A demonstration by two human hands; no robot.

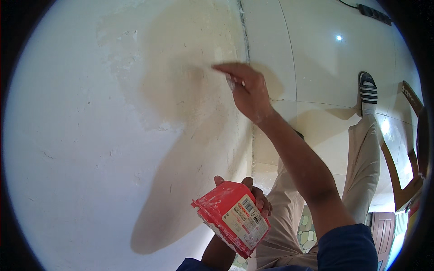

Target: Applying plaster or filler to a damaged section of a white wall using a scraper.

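Note:
My left hand (261,198) grips a red plastic tub (222,198) with a pale printed label, low in front of me. The tub is tilted, its rim facing down and left, smeared with white paste; its inside is hidden. Higher up, my right hand (249,90) is beside the white wall (86,167). Its index finger points left, and the other fingers are bent in toward the thumb. Whitish material shows between thumb and fingers, but I cannot make out what it is. A rough, beige patch (129,67) covers the upper part of the wall.
Pale floor tiles (316,72) meet the wall along a dark joint. My foot in a striped black slide (368,88) stands at the right. A black power strip (375,14) lies at the far right, and a brown wooden frame (400,192) stands at the right edge.

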